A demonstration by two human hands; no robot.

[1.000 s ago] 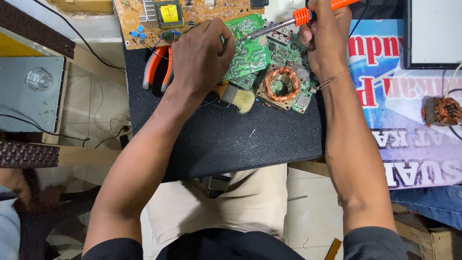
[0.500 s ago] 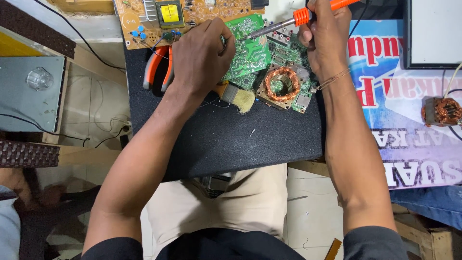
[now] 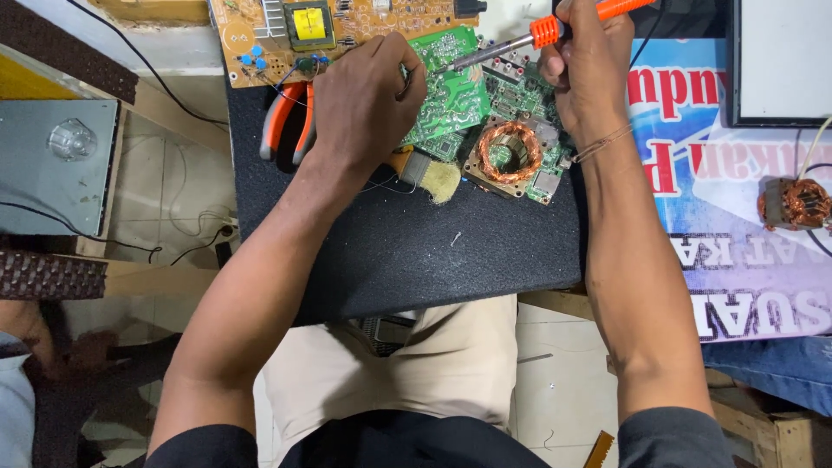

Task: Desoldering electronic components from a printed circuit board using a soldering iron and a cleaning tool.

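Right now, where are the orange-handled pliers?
In the head view, the orange-handled pliers lie on the black foam mat, just left of the left hand, below the tan circuit board.

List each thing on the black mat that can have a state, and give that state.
Soldering iron: gripped in right hand, tip on green board.
Green circuit board: flat, steadied by left hand.
Orange-handled pliers: lying unused.
Copper coil: mounted, resting on mat.
Brush: lying unused.
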